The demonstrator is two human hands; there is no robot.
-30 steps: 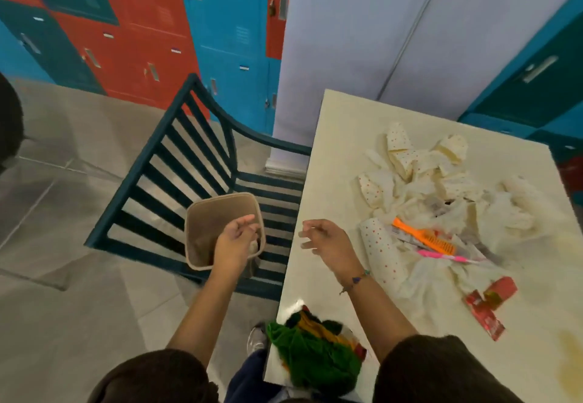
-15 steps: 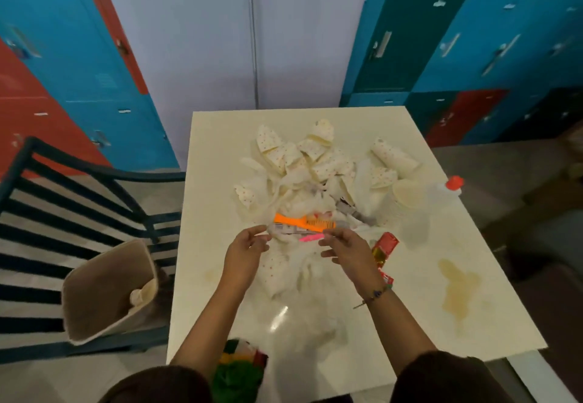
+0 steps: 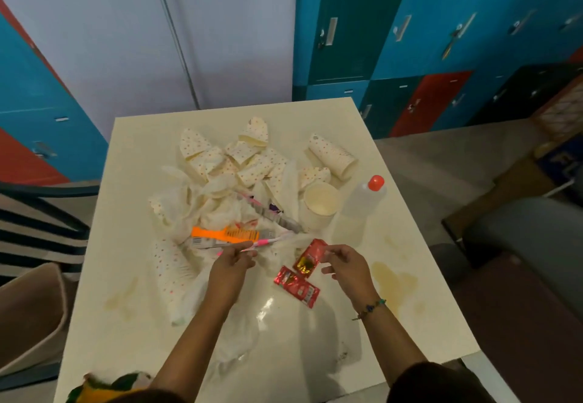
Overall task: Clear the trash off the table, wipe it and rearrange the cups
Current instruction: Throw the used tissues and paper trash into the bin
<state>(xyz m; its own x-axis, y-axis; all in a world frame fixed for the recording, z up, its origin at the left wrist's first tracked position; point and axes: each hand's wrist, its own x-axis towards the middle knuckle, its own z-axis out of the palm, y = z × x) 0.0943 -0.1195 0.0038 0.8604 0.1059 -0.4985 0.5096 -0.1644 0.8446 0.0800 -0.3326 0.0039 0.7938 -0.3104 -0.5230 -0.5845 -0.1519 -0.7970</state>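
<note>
Red sachet (image 3: pixel 310 257) pinched at corner by right hand (image 3: pixel 345 265), over table (image 3: pixel 135 156) middle; pink stick (image 3: pixel 263 241) pinched by left hand (image 3: pixel 232 262) at trash pile (image 3: pixel 217 210) edge. Two items taken at once, probably for single trip to bin (image 3: pixel 31 311).

The beige bin (image 3: pixel 31 314) is cut off by the left edge, and only slats show of the dark chair (image 3: pixel 44 213) beyond it. A green and yellow cloth (image 3: pixel 107 385) at near left runs off the bottom edge. The left hand (image 3: pixel 232 265) covers the near end of a pink stick (image 3: pixel 268 241), so what the stick is cannot be told. Print on the red sachet (image 3: pixel 309 260) pinched by the right hand (image 3: pixel 345 265) is too blurred to read, as is the barcode label (image 3: pixel 197 241) beside the orange comb (image 3: pixel 220 234).
</note>
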